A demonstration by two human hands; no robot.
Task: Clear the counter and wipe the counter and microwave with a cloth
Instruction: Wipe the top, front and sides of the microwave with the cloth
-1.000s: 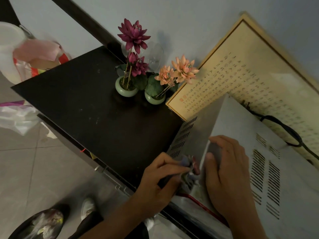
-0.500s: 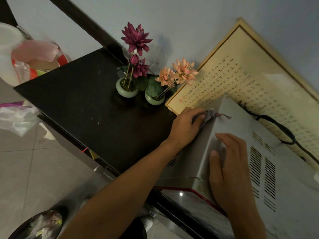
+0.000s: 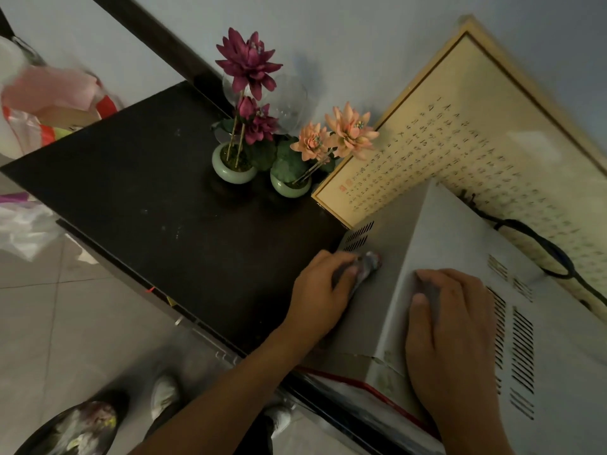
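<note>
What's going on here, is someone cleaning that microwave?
Yes. A person is wiping the left side panel of the microwave with a small cloth gripped in the left hand. The right hand lies flat on the microwave's top, seemingly steadying it. On the dark counter beside it stand two small flower pots, and a framed calligraphy sheet leans against the wall behind.

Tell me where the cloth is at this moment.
Head view, right of centre: the left hand presses the cloth against the microwave's side wall, next to its vent slots.
</note>
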